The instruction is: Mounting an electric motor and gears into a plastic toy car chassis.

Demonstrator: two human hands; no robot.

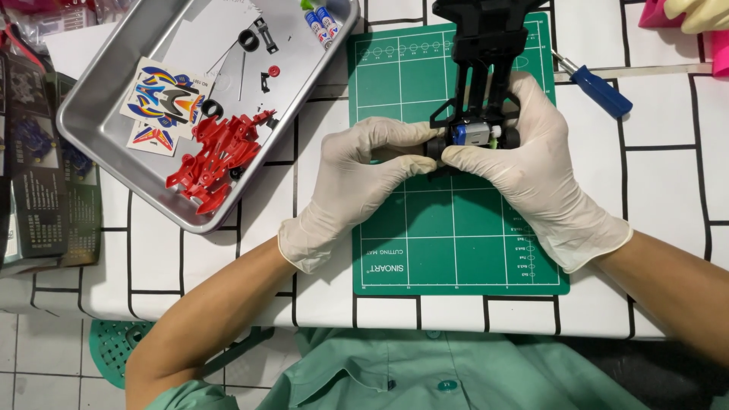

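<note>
Item: black toy-car chassis (486, 53), on green cutting mat (456, 250), mat's far edge, centre-right of worktop. Chassis overhangs mat's far edge. Small silver-blue motor (472, 135) sits at chassis near end.

L hand (361, 178), white glove: fingers curled, thumb + forefinger pinching a black wheel (434, 146) at chassis left side. R hand (531, 167), white glove: fingers wrapped round chassis near end, thumb pressing by motor. Both hands grasping, none free.

Metal tray (106, 144), far-left corner of worktop, set at an angle. In it: red car body shell (216, 156) at tray's near edge, sticker sheet (163, 102) just beside it, batteries (323, 23) at far-right corner of tray, small black parts (258, 38) near middle.

Blue-handled screwdriver (600, 91), right of mat, well apart from hands. Dark printed box (38, 175) at worktop's left edge. Pink object (657, 14), far-right corner; what it is, cannot tell.
</note>
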